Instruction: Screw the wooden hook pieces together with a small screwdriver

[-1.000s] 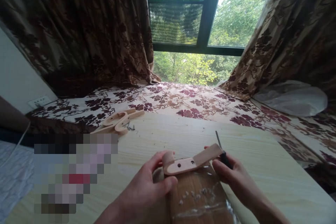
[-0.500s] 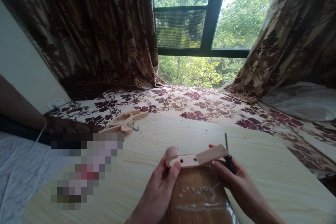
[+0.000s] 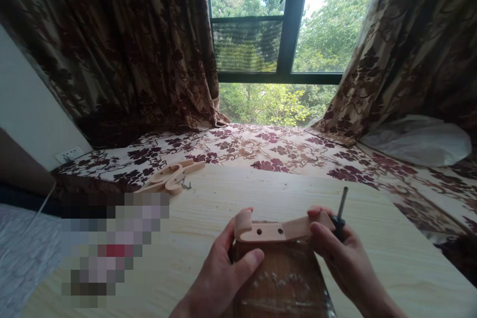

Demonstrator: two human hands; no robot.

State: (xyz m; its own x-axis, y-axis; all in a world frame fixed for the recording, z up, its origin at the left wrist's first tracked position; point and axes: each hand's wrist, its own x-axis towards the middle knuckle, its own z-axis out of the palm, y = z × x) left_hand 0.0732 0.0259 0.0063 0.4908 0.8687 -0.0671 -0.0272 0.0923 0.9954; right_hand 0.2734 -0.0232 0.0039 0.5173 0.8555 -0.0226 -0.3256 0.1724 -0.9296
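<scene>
Two hands are gripping a curved, smooth wooden hook (image 3: 278, 230) against the brown board (image 3: 283, 278): left hand (image 3: 227, 273) pinching one end, right hand (image 3: 337, 253) also holding a screwdriver (image 3: 340, 213). I am noting the hook now seated lower than before.

Both hands (image 3: 223, 278) w/ wooden hook (image 3: 278, 231), screwdriver (image 3: 340, 216)

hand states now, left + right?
Left hand: closed on wooden hook and board.
Right hand: closed on hook's other end, plus screwdriver.
</scene>
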